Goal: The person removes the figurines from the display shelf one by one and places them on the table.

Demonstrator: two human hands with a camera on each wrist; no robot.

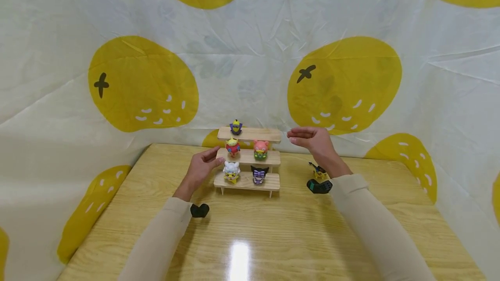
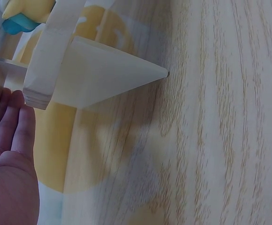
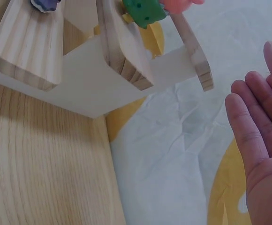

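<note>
A three-tier wooden display stand (image 1: 250, 157) holds several small figurines. On its top step is a purple-caped figurine (image 1: 236, 128); a red-suited figurine (image 1: 232, 147) and a pink and green figurine (image 1: 261, 150) share the middle one. Below them sit a white-hooded yellow figurine (image 1: 231, 172) and a black-eared purple figurine (image 1: 259, 176). My left hand (image 1: 200, 169) is at the stand's left end, fingers extended, fingertips right at the step ends (image 2: 37, 96). Off the top step's right end, my right hand (image 1: 315, 143) is raised with straight fingers, holding nothing, a gap between it and the wood.
A yellow figurine with a dark, long-necked piece (image 1: 320, 172) stands on the wooden table (image 1: 273, 233), right of the stand and beside my right wrist. A white cloth (image 1: 250, 77) printed with yellow fruit hangs behind and at both sides. Black devices sit at both wrists.
</note>
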